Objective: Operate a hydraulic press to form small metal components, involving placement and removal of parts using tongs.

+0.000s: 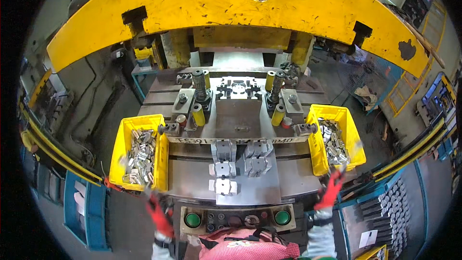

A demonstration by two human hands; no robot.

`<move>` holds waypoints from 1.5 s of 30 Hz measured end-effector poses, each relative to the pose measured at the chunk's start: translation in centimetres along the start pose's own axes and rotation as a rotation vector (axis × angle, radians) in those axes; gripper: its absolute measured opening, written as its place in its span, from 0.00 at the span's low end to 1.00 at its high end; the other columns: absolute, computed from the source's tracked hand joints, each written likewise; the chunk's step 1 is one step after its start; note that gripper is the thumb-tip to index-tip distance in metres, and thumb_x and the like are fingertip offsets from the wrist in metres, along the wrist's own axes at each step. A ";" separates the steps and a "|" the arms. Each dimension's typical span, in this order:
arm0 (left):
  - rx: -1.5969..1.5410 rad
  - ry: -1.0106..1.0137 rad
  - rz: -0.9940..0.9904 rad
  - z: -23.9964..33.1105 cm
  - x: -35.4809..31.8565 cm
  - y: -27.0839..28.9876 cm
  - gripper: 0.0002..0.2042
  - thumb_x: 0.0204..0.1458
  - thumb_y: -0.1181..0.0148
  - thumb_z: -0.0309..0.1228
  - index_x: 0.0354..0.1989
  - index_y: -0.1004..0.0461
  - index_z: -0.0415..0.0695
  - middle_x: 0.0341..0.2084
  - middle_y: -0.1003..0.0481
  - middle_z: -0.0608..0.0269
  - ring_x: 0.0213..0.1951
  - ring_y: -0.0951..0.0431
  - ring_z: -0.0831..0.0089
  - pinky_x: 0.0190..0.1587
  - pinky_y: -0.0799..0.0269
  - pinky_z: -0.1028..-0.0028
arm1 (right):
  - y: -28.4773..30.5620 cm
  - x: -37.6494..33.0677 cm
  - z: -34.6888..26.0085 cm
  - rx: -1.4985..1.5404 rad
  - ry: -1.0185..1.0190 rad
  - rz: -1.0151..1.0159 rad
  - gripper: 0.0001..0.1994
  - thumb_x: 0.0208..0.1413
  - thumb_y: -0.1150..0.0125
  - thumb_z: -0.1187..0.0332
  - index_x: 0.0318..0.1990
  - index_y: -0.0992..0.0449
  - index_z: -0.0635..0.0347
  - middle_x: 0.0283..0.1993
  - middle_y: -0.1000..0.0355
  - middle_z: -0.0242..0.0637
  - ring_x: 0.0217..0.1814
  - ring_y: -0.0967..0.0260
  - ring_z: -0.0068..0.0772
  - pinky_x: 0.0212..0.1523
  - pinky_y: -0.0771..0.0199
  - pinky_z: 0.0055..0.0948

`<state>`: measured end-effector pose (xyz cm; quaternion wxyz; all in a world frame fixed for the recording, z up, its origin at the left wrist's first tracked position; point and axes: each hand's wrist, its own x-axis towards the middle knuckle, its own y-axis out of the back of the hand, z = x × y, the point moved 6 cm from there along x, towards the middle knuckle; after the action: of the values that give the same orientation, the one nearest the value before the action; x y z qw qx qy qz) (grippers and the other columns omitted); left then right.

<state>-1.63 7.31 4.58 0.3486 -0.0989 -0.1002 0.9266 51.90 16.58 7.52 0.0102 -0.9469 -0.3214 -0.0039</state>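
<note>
My left hand (159, 215), in a red glove, is blurred just below the near right corner of the left yellow bin (121, 140), which holds several grey metal parts (139, 156). Nothing shows in that hand, and its fingers are too smeared to read. My right hand (331, 190), also red-gloved, points its fingers up at the front edge of the right yellow bin (313, 151), which is filled with similar parts (333, 142). It holds nothing. Between the bins, several machined metal blocks (222, 169) lie on the steel plate (260, 190) of the press.
A large yellow press frame (192, 7) arches overhead, with the die (238, 89) and guide posts behind the plate. Two green buttons (193, 219) (282, 217) flank a control panel at the near edge. A blue crate (89, 209) stands lower left, and racks of dark parts (392, 212) lower right.
</note>
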 end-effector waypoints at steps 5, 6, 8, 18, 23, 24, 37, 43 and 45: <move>0.167 -0.016 -0.897 2.6 2.4 -23.4 0.16 0.48 0.52 0.33 0.46 0.40 0.44 0.22 0.33 0.66 0.21 0.33 0.79 0.19 0.39 0.81 | -19.3 0.5 -4.4 0.137 0.163 -0.841 0.20 0.44 0.44 0.70 0.48 0.38 0.60 0.35 0.35 0.31 0.35 0.39 0.18 0.36 0.40 0.16; 0.277 -0.207 -0.968 3.1 3.5 -25.9 0.15 0.47 0.52 0.32 0.45 0.39 0.44 0.22 0.34 0.65 0.20 0.34 0.78 0.20 0.39 0.80 | -23.6 -1.1 -5.6 0.107 0.167 -0.972 0.21 0.43 0.44 0.70 0.47 0.38 0.61 0.35 0.35 0.31 0.35 0.39 0.18 0.37 0.40 0.16; 0.326 -0.730 -1.013 4.0 5.9 -31.4 0.14 0.46 0.53 0.31 0.42 0.38 0.43 0.22 0.35 0.63 0.20 0.35 0.77 0.23 0.40 0.78 | -29.1 -1.4 -5.7 0.080 0.085 -1.077 0.18 0.42 0.42 0.68 0.43 0.35 0.60 0.33 0.34 0.30 0.32 0.38 0.18 0.33 0.38 0.17; 0.154 -0.187 -0.859 3.8 7.5 -30.9 0.15 0.53 0.58 0.36 0.49 0.39 0.51 0.12 0.43 0.76 0.14 0.42 0.85 0.14 0.46 0.84 | -27.7 -0.1 -6.1 0.187 0.073 -0.953 0.16 0.45 0.45 0.65 0.42 0.35 0.58 0.29 0.35 0.29 0.23 0.40 0.17 0.24 0.38 0.20; 0.273 -0.161 -0.483 7.8 3.2 -18.0 0.14 0.53 0.60 0.34 0.47 0.38 0.48 0.20 0.37 0.71 0.19 0.38 0.84 0.18 0.40 0.84 | -10.4 3.6 -3.6 0.242 0.156 -0.475 0.18 0.50 0.50 0.64 0.48 0.39 0.57 0.33 0.33 0.32 0.18 0.43 0.15 0.17 0.41 0.15; 0.440 -0.281 -0.483 8.3 3.3 -15.0 0.14 0.52 0.61 0.34 0.47 0.38 0.47 0.22 0.36 0.70 0.19 0.38 0.83 0.18 0.39 0.83 | -7.8 2.8 -3.7 0.302 0.103 -0.393 0.17 0.51 0.51 0.64 0.48 0.39 0.57 0.31 0.33 0.31 0.15 0.45 0.14 0.13 0.44 0.13; -0.287 0.339 -0.242 -1.6 1.3 0.3 0.17 0.50 0.57 0.43 0.43 0.38 0.44 0.20 0.37 0.74 0.16 0.41 0.86 0.15 0.43 0.86 | -2.2 -5.7 4.1 -0.243 -0.112 -0.710 0.16 0.47 0.48 0.69 0.45 0.36 0.62 0.24 0.36 0.28 0.27 0.44 0.18 0.31 0.39 0.20; -0.182 0.240 -0.354 -2.1 0.8 -1.6 0.16 0.49 0.55 0.35 0.46 0.39 0.43 0.26 0.33 0.68 0.29 0.32 0.76 0.31 0.33 0.74 | -8.3 -10.2 7.4 -0.259 -0.165 -1.068 0.25 0.45 0.45 0.70 0.53 0.42 0.58 0.29 0.36 0.27 0.29 0.42 0.16 0.33 0.38 0.17; 0.025 -0.020 -0.398 -1.5 0.4 -0.7 0.15 0.48 0.56 0.33 0.44 0.38 0.42 0.28 0.33 0.66 0.30 0.32 0.74 0.33 0.33 0.73 | -8.1 -10.7 6.3 -0.114 -0.316 -1.059 0.25 0.46 0.45 0.70 0.53 0.43 0.59 0.30 0.36 0.27 0.30 0.42 0.15 0.33 0.39 0.16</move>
<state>-1.13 8.21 3.31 0.5250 -0.0638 -0.1097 0.8416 38.46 16.63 1.17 -0.0928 -0.6439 -0.7505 0.1163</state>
